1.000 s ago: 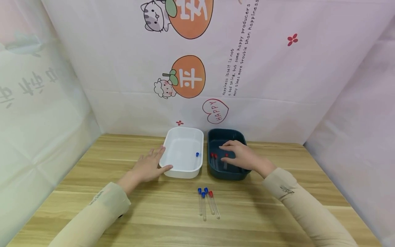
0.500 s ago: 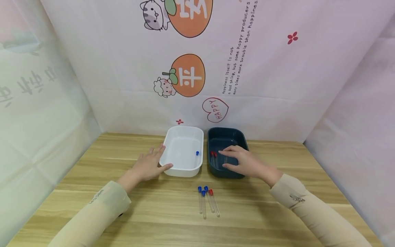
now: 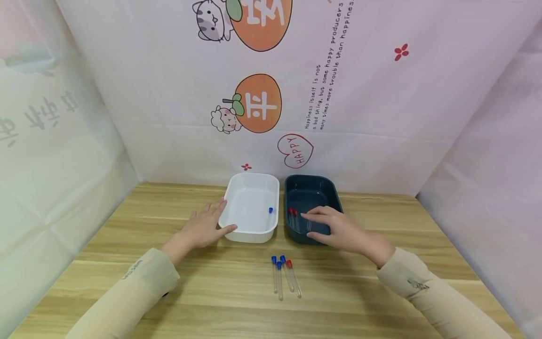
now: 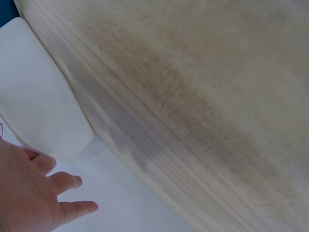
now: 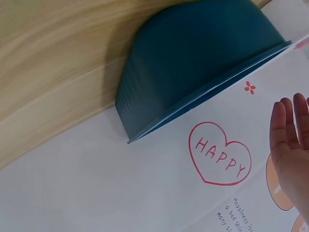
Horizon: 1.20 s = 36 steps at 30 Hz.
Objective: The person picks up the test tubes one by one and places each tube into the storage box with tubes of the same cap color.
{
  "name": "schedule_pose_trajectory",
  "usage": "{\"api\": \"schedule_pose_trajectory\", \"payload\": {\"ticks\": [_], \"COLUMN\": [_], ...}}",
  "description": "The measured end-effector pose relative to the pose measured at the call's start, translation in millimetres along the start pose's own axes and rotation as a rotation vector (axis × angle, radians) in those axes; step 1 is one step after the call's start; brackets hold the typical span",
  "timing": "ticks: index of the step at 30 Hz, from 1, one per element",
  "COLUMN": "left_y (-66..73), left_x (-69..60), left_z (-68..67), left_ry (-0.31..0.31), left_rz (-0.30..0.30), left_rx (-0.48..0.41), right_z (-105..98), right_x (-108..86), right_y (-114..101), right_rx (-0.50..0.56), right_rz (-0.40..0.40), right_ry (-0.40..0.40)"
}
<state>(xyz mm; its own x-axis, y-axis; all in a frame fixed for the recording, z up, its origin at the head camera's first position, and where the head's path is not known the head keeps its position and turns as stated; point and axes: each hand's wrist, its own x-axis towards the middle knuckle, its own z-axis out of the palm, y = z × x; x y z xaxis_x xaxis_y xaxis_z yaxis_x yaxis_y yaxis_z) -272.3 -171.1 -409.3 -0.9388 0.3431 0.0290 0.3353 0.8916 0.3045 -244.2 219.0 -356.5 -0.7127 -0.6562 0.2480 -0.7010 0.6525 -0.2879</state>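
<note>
Head view: find the left hand [image 3: 200, 230] at the near-left corner of the white bin [image 3: 250, 202], fingers spread against the rim and pinching nothing. See the right hand [image 3: 340, 231] over the dark teal bin [image 3: 311, 195], thumb and forefinger parted, with no sign of a grip on any tube. Count two red-capped tubes [image 3: 294, 212] side by side in the dark teal bin, plus a third tube [image 3: 309, 225] partly hidden below the right hand; one blue-capped tube [image 3: 270, 210] in the white bin; and, clustered on the counter [image 3: 211, 301], three blue-capped ones and a single red-capped one [image 3: 290, 264]. Best lift straight clear of the rim before swinging sideways — so as not to roll a tube. For the cluster, pinch just below one cap, probably, without nudging neighbours.

Left wrist view: see fingers fanned apart beside the white bin's edge. Judge a light steadying touch enough; avoid pressing down and tipping.

Right wrist view: note fingers straight and near one another, above the dark teal bin's rim — tubes out of sight.
</note>
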Motion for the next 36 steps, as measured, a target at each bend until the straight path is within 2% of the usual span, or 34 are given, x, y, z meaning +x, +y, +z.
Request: {"api": "schedule_pose_trajectory", "payload": {"ticks": [8, 21, 25, 31, 36], "left_y": [-0.2, -0.6, -0.1, 0.5, 0.0], "left_x": [-0.3, 0.6, 0.2, -0.2, -0.3], "left_z": [0.4, 1.1, 0.8, 0.5, -0.1], "left_ry": [-0.001, 0.002, -0.005, -0.009, -0.007], "left_rz": [-0.001, -0.005, -0.013, -0.015, -0.011], "left_rx": [0.006, 0.007, 0.006, 0.000, 0.001], "right_z": [5.3, 22.2, 27.7, 36.1, 42.1], "right_x": [-10.7, -21.5, -23.3, -24.4, -25.7], "right_y": [-6.0, -12.3, -16.5, -21.5, -23.8], "right_rx": [0.054, 0.060, 0.077, 0.064, 0.069], "right_rz": [-0.002, -0.070, -0.070, -0.075, -0.048], "right_ry": [-0.029, -0.025, -0.067, -0.186, -0.268]}}
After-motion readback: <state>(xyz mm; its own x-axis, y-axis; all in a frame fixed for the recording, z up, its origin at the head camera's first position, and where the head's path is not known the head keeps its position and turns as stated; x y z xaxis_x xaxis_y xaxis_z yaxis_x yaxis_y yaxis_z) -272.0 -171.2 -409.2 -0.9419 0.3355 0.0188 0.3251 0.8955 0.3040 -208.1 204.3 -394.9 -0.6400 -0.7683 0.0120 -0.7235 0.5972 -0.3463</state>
